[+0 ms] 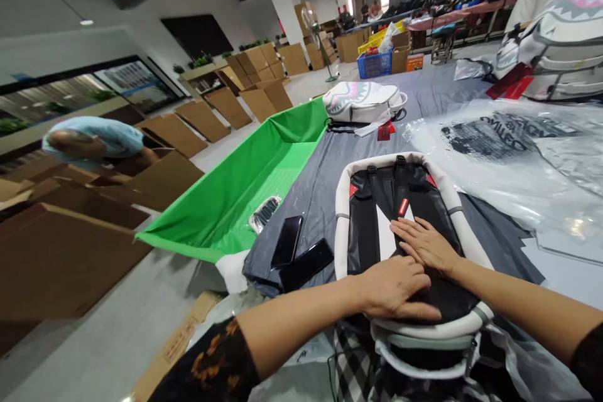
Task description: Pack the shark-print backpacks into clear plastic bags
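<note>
A black backpack point(424, 183) with white padded edges, white patches and small red tags lies on the table with its strap side up. My right hand point(426, 245) rests flat on its middle, fingers stretched out and holding nothing. Lower down on the black panel is my left hand point(398, 286), thumb spread away from slightly bent fingers, pressing on the bag without gripping it. The left hand's fingertips are near the right hand. At the near end, the bag's pale top handle point(426, 369) sticks out toward me.
Two dark phones point(288, 240) lie left of the backpack. Beyond it are another white backpack point(362, 102) and clear plastic bags point(499, 157). A green fabric bin point(221, 201) borders the table's left side. One person point(101, 141) bends over cartons; another stands behind a backpack point(565, 44) at right.
</note>
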`<state>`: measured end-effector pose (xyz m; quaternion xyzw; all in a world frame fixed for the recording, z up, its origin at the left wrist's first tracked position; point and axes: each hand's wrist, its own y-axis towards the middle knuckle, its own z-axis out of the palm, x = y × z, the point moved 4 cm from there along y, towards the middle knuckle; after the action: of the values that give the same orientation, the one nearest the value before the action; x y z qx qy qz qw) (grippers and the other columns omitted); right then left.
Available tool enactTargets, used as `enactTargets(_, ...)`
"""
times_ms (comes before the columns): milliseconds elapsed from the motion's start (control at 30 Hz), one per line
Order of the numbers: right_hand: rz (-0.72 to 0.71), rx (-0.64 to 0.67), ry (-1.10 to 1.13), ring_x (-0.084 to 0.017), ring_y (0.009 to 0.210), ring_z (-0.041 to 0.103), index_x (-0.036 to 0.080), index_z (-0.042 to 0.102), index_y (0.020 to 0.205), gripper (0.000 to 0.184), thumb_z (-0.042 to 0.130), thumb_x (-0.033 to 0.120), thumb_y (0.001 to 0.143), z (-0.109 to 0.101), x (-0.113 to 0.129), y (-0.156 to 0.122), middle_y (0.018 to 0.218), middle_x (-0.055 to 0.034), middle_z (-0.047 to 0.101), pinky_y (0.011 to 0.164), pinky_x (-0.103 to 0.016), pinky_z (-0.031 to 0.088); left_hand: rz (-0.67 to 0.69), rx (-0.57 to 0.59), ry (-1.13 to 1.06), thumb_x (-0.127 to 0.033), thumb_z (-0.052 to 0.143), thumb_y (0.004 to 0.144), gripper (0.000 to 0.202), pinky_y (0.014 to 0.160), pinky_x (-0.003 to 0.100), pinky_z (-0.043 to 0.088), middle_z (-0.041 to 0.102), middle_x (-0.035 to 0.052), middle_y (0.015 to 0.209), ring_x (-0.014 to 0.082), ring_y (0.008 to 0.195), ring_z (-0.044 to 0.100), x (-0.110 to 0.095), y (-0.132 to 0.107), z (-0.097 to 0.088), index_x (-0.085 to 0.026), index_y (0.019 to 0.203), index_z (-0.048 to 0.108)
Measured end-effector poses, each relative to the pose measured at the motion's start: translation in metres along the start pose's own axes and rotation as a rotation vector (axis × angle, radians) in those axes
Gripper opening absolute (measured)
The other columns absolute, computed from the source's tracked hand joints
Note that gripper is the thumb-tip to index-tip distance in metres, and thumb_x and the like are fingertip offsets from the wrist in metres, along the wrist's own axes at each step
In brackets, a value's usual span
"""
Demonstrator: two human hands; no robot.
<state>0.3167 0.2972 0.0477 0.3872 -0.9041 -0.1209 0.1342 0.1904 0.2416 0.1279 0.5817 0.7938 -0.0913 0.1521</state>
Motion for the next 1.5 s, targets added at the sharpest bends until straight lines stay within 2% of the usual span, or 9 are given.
enactTargets(233,0.131,-0.201,0.169,-0.023,0.113,0.065,0.018,0.061,0.126,0.041,0.028,0.025,0.101,-0.038,0.003,0.012,0.119,-0.0131,0.072,0.104,-0.047,0.046,0.090,0.036,0.279,-0.034,0.050,0.099,0.025,0.092,0.036,0.044,0.071,0.0077,0.093,0.0218,0.092,0.061,0.017,0.012,0.056,-0.021,0.090,0.069)
enactTargets(400,-0.584,0.250,0.309,-0.021,0.078,0.062,0.022,0.063,0.097,0.017,0.052,0.031,0.087,-0.066,0.080,-0.003,0.088,-0.0061,0.070,0.071,-0.035,0.046,-0.154,0.019,0.310,-0.036,0.053,0.098,0.028,0.109,0.040,0.038,0.070,0.0097,0.119,0.0259,0.112,0.059,0.031,0.010,0.054,-0.019,0.116,0.068)
enactTargets(533,-0.660,0.492,0.377,-0.015,0.055,0.048,0.022,0.058,0.090,0.013,0.051,0.022,0.079,-0.047,0.098,-0.016,0.076,-0.0015,0.063,0.051,-0.031,0.030,-0.433,-0.182,0.351,-0.052,0.041,0.103,0.052,0.120,0.057,0.024,0.052,0.0134,0.151,0.0371,0.140,0.041,0.041,-0.003,0.030,-0.022,0.143,0.054)
enactTargets(633,-0.711,0.359,0.461,-0.016,0.054,0.045,0.023,0.052,0.086,0.011,0.045,0.021,0.078,-0.023,0.090,-0.022,0.072,-0.0011,0.059,0.049,-0.031,0.026,-0.669,-0.289,0.285,-0.069,0.041,0.097,0.070,0.117,0.073,0.013,0.031,0.0127,0.166,0.0474,0.152,0.018,0.051,-0.015,0.031,-0.035,0.157,0.036)
enactTargets(767,-0.749,0.156,0.469,-0.017,0.052,0.044,0.025,0.043,0.078,0.007,0.038,0.023,0.073,-0.005,0.083,-0.027,0.065,-0.0003,0.053,0.048,-0.033,0.024,-0.698,-0.305,0.193,-0.070,0.043,0.095,0.070,0.115,0.078,0.011,0.024,0.0112,0.169,0.0494,0.154,0.013,0.056,-0.017,0.039,-0.045,0.158,0.028)
enactTargets(1033,-0.403,-0.270,-0.034,-0.020,0.081,0.065,0.019,0.064,0.102,0.025,0.043,0.012,0.091,-0.064,0.079,-0.017,0.087,-0.0068,0.071,0.077,-0.035,0.050,-0.699,-0.231,0.128,-0.072,0.052,0.090,0.082,0.116,0.076,0.015,0.015,0.0124,0.171,0.0520,0.154,0.012,0.026,-0.026,0.049,-0.043,0.160,0.023)
enactTargets(1200,0.233,-0.077,-0.188,-0.034,0.139,0.049,0.017,0.060,0.141,0.050,0.043,0.015,0.093,-0.060,0.001,-0.006,0.148,-0.0181,0.055,0.112,-0.055,0.041,-0.676,-0.063,0.013,-0.095,0.044,0.074,0.098,0.114,0.070,0.028,0.030,0.0131,0.167,0.0507,0.149,0.030,0.015,-0.032,0.026,-0.042,0.157,0.035)
enactTargets(1333,0.379,0.060,-0.139,-0.034,0.131,0.057,0.018,0.064,0.138,0.048,0.050,0.018,0.092,-0.039,-0.037,-0.003,0.140,-0.0165,0.062,0.102,-0.048,0.050,-0.781,-0.047,0.070,-0.082,0.035,0.091,0.085,0.106,0.055,0.043,0.071,0.0175,0.128,0.0388,0.119,0.065,0.043,-0.004,-0.025,-0.024,0.150,0.052)
enactTargets(1500,0.408,0.056,-0.010,-0.022,0.090,0.073,0.032,0.077,0.108,0.024,0.060,0.031,0.090,-0.054,-0.083,0.017,0.096,-0.0011,0.079,0.075,-0.029,0.052,-0.701,-0.280,0.188,-0.075,0.044,0.093,0.080,0.122,0.066,0.014,0.032,0.0130,0.166,0.0431,0.154,0.023,0.057,0.031,-0.008,-0.032,0.159,0.033)
